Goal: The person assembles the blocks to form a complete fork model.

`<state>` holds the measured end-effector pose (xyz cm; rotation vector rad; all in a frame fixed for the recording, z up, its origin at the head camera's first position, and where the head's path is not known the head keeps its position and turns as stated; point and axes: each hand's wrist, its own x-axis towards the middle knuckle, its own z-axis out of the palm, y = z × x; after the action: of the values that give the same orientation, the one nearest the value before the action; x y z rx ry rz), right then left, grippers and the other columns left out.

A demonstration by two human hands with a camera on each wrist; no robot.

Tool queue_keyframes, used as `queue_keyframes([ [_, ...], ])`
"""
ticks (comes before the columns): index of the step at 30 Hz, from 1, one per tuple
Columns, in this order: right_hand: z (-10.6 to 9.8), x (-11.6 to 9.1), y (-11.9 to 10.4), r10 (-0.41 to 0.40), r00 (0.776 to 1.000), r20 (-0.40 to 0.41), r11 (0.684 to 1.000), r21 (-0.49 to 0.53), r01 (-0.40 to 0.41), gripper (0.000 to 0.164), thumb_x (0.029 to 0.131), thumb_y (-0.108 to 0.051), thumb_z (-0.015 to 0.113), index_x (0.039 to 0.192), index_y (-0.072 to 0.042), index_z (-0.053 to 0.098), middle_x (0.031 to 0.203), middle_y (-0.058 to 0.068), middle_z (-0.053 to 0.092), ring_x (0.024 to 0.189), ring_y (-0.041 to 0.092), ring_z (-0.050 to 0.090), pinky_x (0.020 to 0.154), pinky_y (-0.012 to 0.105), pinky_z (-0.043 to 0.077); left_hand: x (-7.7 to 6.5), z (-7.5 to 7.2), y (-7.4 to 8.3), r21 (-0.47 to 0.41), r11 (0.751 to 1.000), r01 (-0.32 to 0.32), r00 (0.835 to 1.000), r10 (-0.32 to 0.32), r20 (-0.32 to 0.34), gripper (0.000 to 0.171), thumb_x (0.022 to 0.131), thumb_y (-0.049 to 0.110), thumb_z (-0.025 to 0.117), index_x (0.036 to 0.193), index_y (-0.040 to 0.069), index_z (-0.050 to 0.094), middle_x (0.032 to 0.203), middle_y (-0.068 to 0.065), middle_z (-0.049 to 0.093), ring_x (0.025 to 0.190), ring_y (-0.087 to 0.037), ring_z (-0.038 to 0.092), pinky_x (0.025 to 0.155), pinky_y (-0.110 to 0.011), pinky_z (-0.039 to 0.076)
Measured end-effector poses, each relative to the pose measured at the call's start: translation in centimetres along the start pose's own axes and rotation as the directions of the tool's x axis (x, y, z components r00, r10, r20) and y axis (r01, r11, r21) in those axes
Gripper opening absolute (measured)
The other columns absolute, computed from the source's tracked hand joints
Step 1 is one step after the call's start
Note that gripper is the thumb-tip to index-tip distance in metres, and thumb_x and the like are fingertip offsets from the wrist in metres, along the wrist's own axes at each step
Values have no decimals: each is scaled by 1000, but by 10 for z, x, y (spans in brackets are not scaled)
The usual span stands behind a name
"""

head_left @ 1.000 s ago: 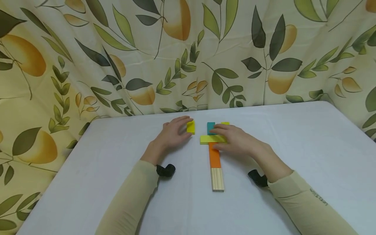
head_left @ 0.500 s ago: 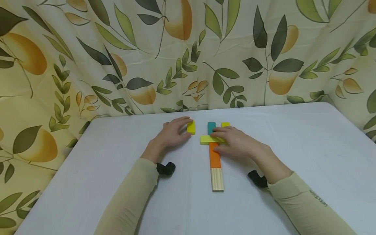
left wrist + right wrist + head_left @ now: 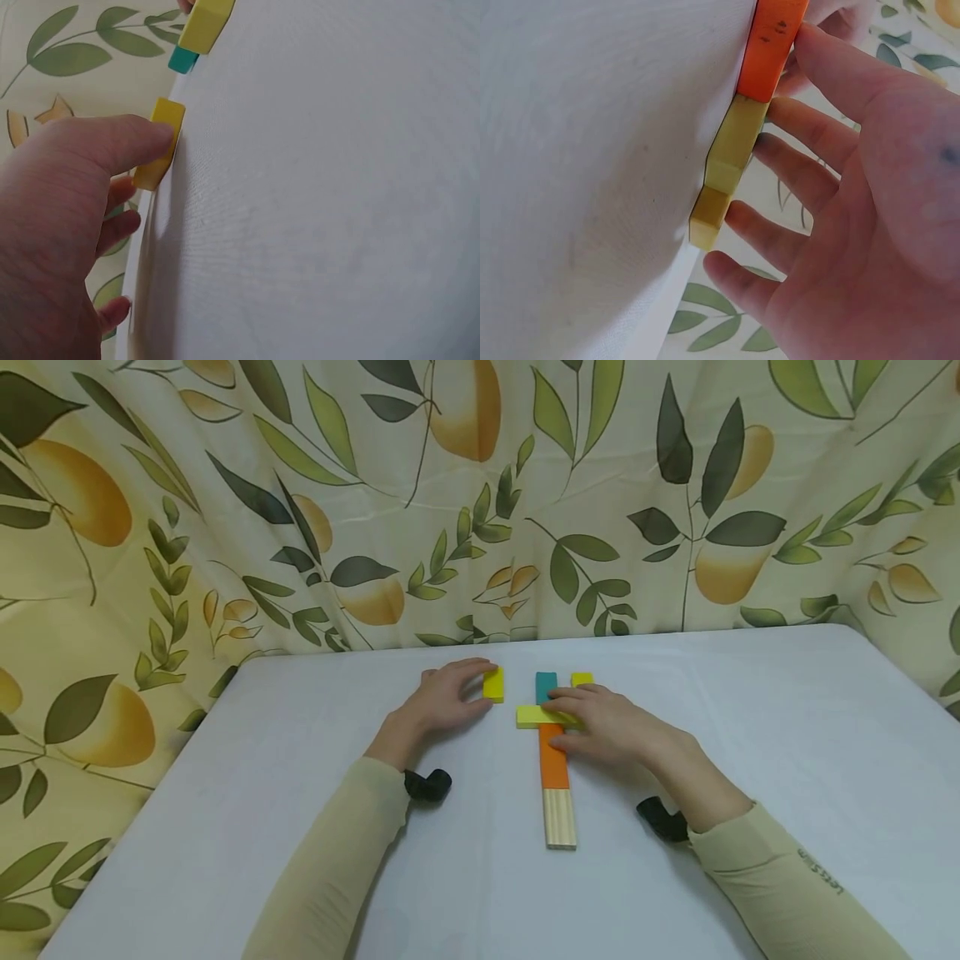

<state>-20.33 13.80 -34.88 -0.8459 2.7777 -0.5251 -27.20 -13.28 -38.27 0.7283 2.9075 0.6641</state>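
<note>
My left hand (image 3: 450, 697) pinches a small yellow wooden block (image 3: 495, 685) on the table, thumb at its near end and fingers at the far end. In the left wrist view the thumb presses that yellow block (image 3: 160, 142). My right hand (image 3: 615, 724) lies over a row of blocks with its fingers relaxed. Its fingertips touch a yellow-green crosspiece block (image 3: 529, 717), and the thumb rests by the orange block (image 3: 554, 764). Behind the crosspiece stands a teal block (image 3: 546, 685). Another small yellow block (image 3: 582, 678) lies just beyond the right fingers, partly hidden.
A plain wood block (image 3: 559, 820) continues the row toward the near side. All lie on a white-covered table (image 3: 300, 827). A curtain (image 3: 465, 527) printed with leaves and fruit hangs behind the far edge. Black wrist cameras (image 3: 428, 786) sit on both wrists.
The whole view has shifted slightly, so everything appears a little further right. Both hands and the blocks keep nearly the same places relative to one another.
</note>
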Motion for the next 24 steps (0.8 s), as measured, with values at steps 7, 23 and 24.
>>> queue_keyframes([
  [7, 0, 0, 1, -3, 1000, -1, 1000, -4, 3, 50, 99, -34, 65, 142, -10, 59, 152, 14, 47, 141, 44, 34, 111, 63, 27, 3, 0, 1, 14, 1000, 0, 1000, 0, 6, 55, 96, 32, 65, 149, 24, 51, 155, 4, 45, 143, -18, 36, 109, -50, 25],
  [23, -1, -1, 0, -8, 1000, -12, 1000, 5, 8, 49, 98, -33, 65, 141, -10, 60, 150, 13, 49, 141, 43, 35, 111, 63, 27, 1, -2, 0, -40, 999, -24, 1000, 23, -19, 51, 95, 28, 69, 144, 21, 57, 149, 4, 51, 140, -18, 41, 110, -50, 25],
  [24, -1, -1, 0, -8, 1000, -13, 1000, 4, 8, 49, 98, -33, 65, 141, -10, 60, 150, 13, 49, 141, 44, 35, 111, 62, 27, 2, -2, 0, -43, 999, -29, 999, 28, -20, 51, 95, 28, 69, 144, 20, 57, 149, 4, 51, 140, -18, 41, 109, -50, 25],
])
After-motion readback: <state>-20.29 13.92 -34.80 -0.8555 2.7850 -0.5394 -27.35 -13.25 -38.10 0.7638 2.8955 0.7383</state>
